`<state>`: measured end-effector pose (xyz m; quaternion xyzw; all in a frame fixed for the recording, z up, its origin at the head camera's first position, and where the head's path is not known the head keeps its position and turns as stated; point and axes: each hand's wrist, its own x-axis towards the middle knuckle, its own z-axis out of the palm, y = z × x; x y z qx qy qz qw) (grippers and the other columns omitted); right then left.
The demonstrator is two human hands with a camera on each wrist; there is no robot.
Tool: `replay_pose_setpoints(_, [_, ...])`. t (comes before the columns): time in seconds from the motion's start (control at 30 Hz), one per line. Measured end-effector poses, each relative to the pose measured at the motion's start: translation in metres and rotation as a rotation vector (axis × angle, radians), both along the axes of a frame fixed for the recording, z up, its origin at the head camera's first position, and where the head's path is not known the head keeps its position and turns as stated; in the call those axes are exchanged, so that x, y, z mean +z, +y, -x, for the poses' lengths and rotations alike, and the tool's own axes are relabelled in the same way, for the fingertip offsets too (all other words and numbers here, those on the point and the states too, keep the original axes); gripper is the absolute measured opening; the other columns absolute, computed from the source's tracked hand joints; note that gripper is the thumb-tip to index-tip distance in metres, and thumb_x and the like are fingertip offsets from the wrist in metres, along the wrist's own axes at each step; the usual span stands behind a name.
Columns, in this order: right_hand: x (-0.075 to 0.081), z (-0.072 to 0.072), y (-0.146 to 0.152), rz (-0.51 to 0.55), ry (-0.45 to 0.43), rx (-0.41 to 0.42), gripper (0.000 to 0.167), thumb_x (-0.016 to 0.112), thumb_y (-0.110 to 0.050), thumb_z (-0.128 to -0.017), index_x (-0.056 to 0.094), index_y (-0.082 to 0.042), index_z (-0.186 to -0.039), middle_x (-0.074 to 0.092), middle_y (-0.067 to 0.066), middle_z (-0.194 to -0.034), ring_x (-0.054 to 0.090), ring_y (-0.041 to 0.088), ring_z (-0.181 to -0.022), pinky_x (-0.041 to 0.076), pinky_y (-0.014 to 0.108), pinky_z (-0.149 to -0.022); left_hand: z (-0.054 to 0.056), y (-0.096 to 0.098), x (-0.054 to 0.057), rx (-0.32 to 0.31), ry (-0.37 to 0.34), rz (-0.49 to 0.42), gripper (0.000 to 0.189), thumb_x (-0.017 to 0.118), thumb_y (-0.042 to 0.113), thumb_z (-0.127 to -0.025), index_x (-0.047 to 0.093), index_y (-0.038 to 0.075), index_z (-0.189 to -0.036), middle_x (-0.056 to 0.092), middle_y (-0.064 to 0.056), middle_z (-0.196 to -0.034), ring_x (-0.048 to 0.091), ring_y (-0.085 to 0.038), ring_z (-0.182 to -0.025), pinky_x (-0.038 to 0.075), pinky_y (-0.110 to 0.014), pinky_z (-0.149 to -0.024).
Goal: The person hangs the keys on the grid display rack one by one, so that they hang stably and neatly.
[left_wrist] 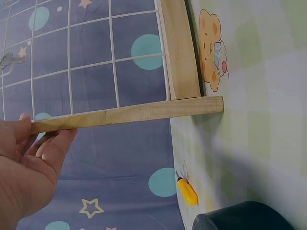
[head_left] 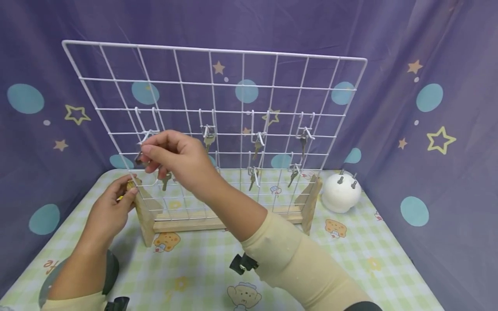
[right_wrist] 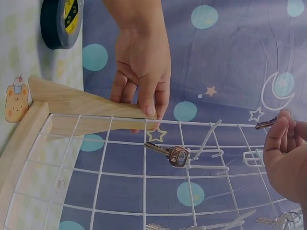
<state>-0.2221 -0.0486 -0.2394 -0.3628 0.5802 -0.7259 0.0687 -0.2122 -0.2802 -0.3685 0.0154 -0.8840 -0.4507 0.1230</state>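
My right hand (head_left: 180, 162) is raised at the upper left hook (head_left: 148, 134) of a white wire grid (head_left: 210, 51). In the right wrist view its thumb and fingers pinch a key (right_wrist: 266, 124), the blade sticking out past the fingertips. My left hand (head_left: 109, 214) grips the top of the left wooden upright (head_left: 145, 218) of the stand, thumb on one side and fingers on the other. Below the right hand, another key (right_wrist: 178, 156) hangs from a lower hook. More keys hang on hooks farther right, among them one key (head_left: 209, 139) in the upper row.
A white rounded holder (head_left: 341, 196) with several small keys upright in its top stands right of the stand. A dark tape roll (right_wrist: 61, 26) lies by my left forearm. Behind the left upright is a yellow-handled tool (left_wrist: 187, 191). A patterned curtain (head_left: 439, 181) hangs behind.
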Motion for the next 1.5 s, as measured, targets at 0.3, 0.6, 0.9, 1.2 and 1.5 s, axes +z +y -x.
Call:
replay_pose_setpoints(0.3, [-0.003,0.007,-0.003,-0.019,-0.053,-0.042,0.013,0.062,-0.011,-0.097,0.064,0.000,-0.103,0.068,0.010,-0.088,0.064,0.013,-0.068,0.057,0.023,-0.054,-0.002,0.001,0.000,-0.001,0.009,-0.011,0.056,0.040,0.038,-0.106,0.030,0.012,-0.154,0.045,-0.022,-0.147,0.053,0.001,-0.115,0.053,-0.007,-0.086])
replay_pose_setpoints(0.6, [-0.001,0.008,-0.002,0.028,-0.027,0.025,0.013,0.060,-0.007,-0.098,0.062,0.004,-0.105,0.066,0.014,-0.090,0.064,0.014,-0.070,0.056,0.023,-0.055,-0.001,0.004,0.000,-0.011,0.058,-0.032,0.052,0.042,0.033,-0.106,0.035,0.009,-0.151,0.048,-0.025,-0.142,0.050,0.013,-0.103,0.051,-0.002,-0.084])
replay_pose_setpoints(0.9, [-0.002,0.015,-0.005,-0.037,-0.054,-0.064,0.014,0.061,-0.010,-0.098,0.063,0.003,-0.104,0.066,0.011,-0.087,0.064,0.016,-0.068,0.059,0.026,-0.055,0.000,0.004,0.001,-0.005,0.052,-0.035,0.053,0.041,0.033,-0.106,0.033,0.008,-0.152,0.047,-0.024,-0.143,0.051,0.011,-0.106,0.050,-0.003,-0.085])
replay_pose_setpoints(1.2, [-0.002,0.026,-0.009,-0.132,-0.002,-0.142,0.016,0.060,-0.014,-0.099,0.062,-0.001,-0.108,0.068,0.009,-0.090,0.067,0.017,-0.071,0.061,0.027,-0.057,0.001,0.002,0.000,-0.002,0.032,-0.024,0.055,0.039,0.035,-0.106,0.031,0.008,-0.153,0.045,-0.025,-0.146,0.053,0.003,-0.113,0.051,-0.005,-0.086])
replay_pose_setpoints(1.5, [0.002,0.025,-0.013,-0.135,-0.035,-0.229,0.014,0.061,-0.016,-0.099,0.064,-0.004,-0.105,0.072,0.009,-0.092,0.071,0.016,-0.073,0.063,0.029,-0.058,0.000,0.001,-0.002,-0.014,0.050,-0.028,0.053,0.039,0.031,-0.107,0.031,0.007,-0.153,0.047,-0.025,-0.142,0.051,0.009,-0.106,0.051,-0.003,-0.084])
